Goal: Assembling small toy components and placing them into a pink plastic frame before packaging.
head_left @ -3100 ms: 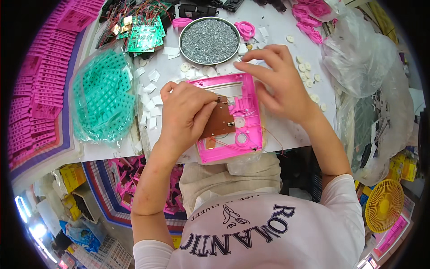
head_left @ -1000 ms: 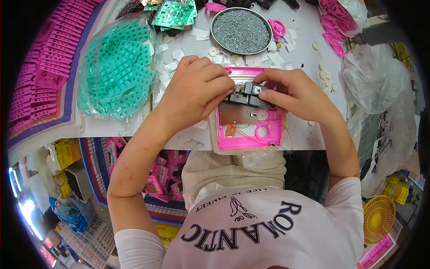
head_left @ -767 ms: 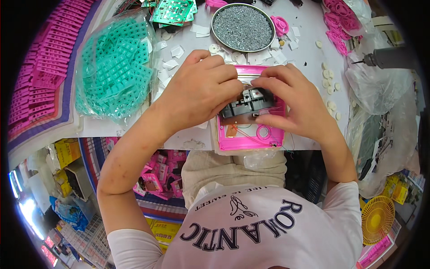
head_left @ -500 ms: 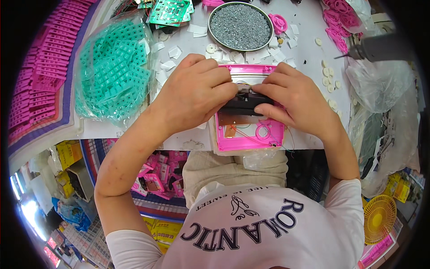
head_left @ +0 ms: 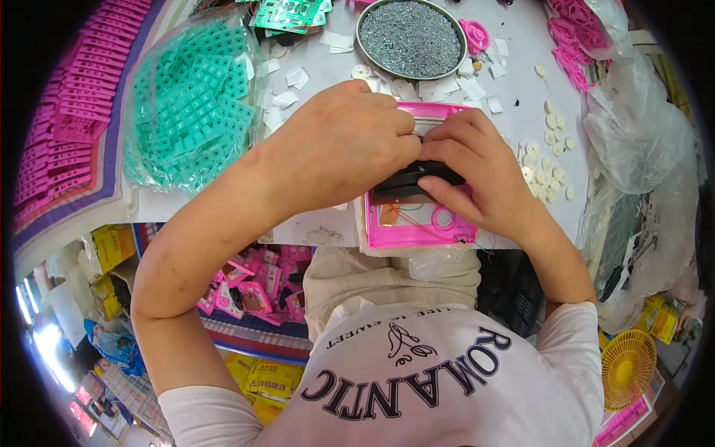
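Note:
On the table in front of me lies a pink plastic casing [head_left: 383,238] with a round ring, a copper-coloured piece and thin red and green wires inside. A black elongated part [head_left: 406,181] sits tilted across its middle. My right hand [head_left: 477,175] grips the right end of this black part, thumb on the near side and fingers on the far side. Curled over its left end is my left hand [head_left: 354,138], fingers closed; its fingertips and whatever they pinch are hidden.
A bag of green keypads [head_left: 194,112] lies left, beside stacked pink parts [head_left: 97,89]. Behind the casing stand a round tin of screws [head_left: 411,37] and green circuit boards [head_left: 290,15]. White discs [head_left: 551,160] and plastic bags [head_left: 633,127] lie right. Pink pieces [head_left: 257,294] fill a container below.
My left hand has moved right and turned farther over the black part, its elbow swinging outward. My right hand still holds the part. The dark screwdriver-like tool at upper right is out of view.

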Demonstrator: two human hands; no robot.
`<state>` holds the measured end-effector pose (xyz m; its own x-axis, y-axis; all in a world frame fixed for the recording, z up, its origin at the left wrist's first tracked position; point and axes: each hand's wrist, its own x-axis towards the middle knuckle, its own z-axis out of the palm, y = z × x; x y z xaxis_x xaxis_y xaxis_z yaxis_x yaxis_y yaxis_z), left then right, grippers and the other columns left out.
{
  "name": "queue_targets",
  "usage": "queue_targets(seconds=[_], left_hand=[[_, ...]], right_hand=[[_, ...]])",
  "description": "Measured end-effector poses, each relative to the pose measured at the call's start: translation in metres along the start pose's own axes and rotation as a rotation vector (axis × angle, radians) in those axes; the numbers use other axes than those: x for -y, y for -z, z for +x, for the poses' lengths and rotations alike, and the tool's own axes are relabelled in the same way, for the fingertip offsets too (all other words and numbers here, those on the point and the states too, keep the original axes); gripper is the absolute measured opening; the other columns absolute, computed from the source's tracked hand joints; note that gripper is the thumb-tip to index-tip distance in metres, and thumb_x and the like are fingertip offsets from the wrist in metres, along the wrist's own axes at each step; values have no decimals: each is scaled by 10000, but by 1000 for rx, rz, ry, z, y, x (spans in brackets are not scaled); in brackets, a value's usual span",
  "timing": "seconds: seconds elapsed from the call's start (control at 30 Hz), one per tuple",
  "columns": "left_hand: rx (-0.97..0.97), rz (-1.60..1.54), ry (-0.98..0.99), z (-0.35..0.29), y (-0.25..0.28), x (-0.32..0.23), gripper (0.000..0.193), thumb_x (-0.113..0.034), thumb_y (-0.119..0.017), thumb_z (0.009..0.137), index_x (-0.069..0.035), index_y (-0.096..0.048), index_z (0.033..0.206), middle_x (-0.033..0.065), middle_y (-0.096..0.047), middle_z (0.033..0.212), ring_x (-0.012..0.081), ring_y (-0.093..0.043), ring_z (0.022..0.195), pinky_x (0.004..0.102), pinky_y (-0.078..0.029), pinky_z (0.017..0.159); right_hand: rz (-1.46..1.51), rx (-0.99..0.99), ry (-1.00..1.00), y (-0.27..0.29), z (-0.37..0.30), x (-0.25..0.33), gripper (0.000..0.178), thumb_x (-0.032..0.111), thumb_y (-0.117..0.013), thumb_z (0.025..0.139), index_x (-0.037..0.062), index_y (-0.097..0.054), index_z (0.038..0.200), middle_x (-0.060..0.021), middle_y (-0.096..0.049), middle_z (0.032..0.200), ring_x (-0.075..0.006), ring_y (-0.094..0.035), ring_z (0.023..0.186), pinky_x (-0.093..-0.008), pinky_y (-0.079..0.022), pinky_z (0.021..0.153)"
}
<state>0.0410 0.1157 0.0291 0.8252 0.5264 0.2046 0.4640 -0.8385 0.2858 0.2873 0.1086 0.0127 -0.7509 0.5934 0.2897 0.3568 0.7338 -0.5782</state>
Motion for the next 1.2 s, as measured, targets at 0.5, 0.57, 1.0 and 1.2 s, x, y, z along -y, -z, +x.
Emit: queue_targets(seconds=[0.5, 0.57, 1.0, 1.2], left_hand=[[-81, -230, 83, -10, -11, 5, 181, -108, -748, 807, -83, -664, 965, 65, -628, 858, 298, -631, 828, 418, -491, 719], [-75, -256, 66, -9, -9, 8, 172, -114, -739, 819, -81, -666, 970, 70, -632, 860, 309, -632, 827, 426, -495, 715], [-203, -519, 428, -26, -13, -31, 76, -56, -686, 848, -3, -693, 902, 94, -664, 784, 220, -631, 645, 329, -501, 566], [-30, -785, 798, -3, -7, -21, 175, -137, -725, 863, 29, -699, 812, 59, -657, 673, 101, -576, 588, 283, -478, 545]], right_hand=[[-14, 46, 13, 2, 4, 1, 491, 197, -844, 713, 58, -636, 1136, -102, -632, 1086, -310, -601, 1002, -402, -534, 850], [-29, 56, 8, 2, 7, 3, 478, 197, -841, 713, 63, -636, 1124, -99, -632, 1082, -308, -600, 997, -402, -537, 843], [-385, 24, 50, -1, 6, 35, 275, 125, -701, 713, 73, -644, 978, -48, -644, 1052, -257, -615, 929, -319, -555, 685], [-428, 26, 69, -1, 7, 37, 274, 119, -684, 700, 46, -652, 963, -70, -660, 1066, -254, -624, 930, -311, -562, 650]])
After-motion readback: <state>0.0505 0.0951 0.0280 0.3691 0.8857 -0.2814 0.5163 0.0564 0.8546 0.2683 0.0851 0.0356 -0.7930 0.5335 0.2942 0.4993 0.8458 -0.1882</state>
